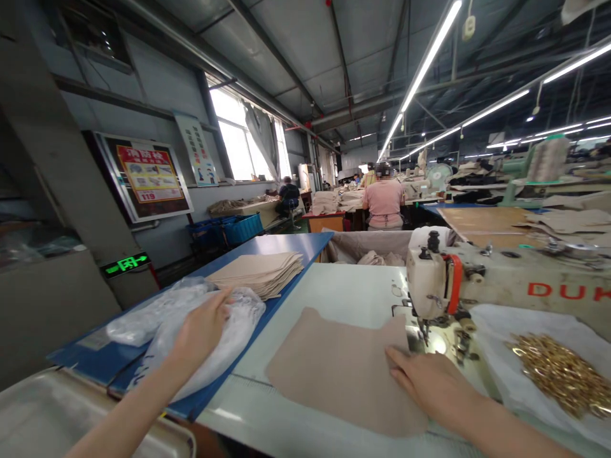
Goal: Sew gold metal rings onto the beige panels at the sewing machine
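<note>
Right grip [429,381] flat, open, pressing my beige fabric piece [334,369]; its long axis runs leftward from the grip across the worktop [344,289]. My left grip [203,327] rests open-palmed on plastic bags [241,315].

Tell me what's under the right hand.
A beige fabric piece, lying flat on the pale table beside the sewing machine; the right hand rests on its edge. Anything beneath the fabric is covered.

A garment factory — sewing machine [477,280], stacked fabric pieces [260,272], long worktables [334,292].
</note>
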